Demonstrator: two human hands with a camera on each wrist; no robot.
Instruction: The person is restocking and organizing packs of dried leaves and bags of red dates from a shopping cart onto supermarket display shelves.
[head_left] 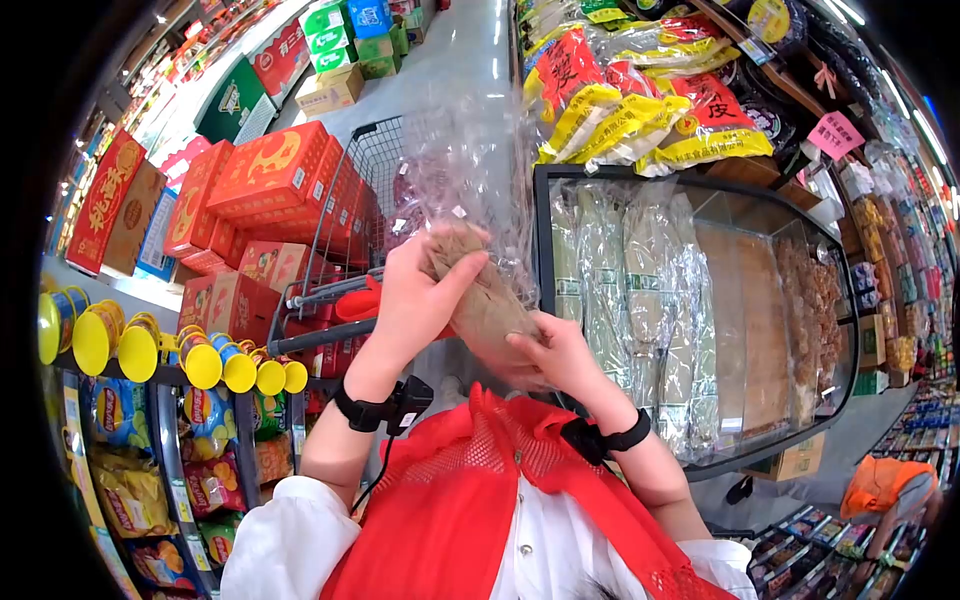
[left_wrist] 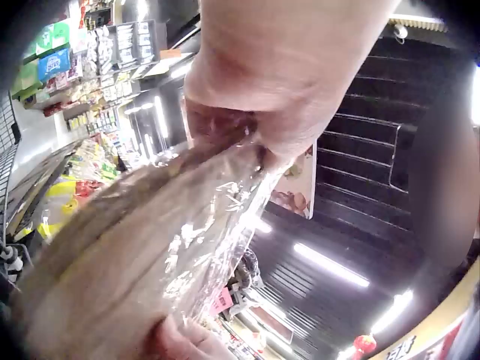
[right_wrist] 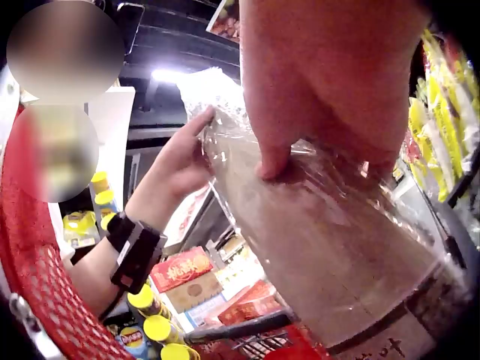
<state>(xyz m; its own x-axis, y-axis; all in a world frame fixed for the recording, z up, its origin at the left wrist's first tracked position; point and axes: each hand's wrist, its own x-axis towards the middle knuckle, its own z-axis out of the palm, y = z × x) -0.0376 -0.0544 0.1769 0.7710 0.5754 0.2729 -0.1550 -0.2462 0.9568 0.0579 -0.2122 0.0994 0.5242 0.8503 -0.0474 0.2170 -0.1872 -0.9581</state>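
A long clear plastic pack of flat, brownish-green leaves [head_left: 487, 305] is held up in front of the red vest. My left hand [head_left: 430, 285] grips its upper part, thumb across the front. Lower down, my right hand [head_left: 565, 352] pinches the pack's edge between thumb and fingers. The left wrist view shows the shiny wrap of the pack [left_wrist: 142, 247] stretching below the left hand [left_wrist: 262, 97]. In the right wrist view, the right thumb presses on the pack [right_wrist: 330, 240], whose end carries a printed label with characters.
A black-rimmed display bin [head_left: 545, 240] on the right holds similar long packs [head_left: 640, 290]. Behind it lie yellow-and-red bags [head_left: 700, 120]. To the left stand a wire shopping cart [head_left: 375, 150], stacked red boxes [head_left: 265, 180], and a snack rack with yellow-lidded cans [head_left: 137, 352].
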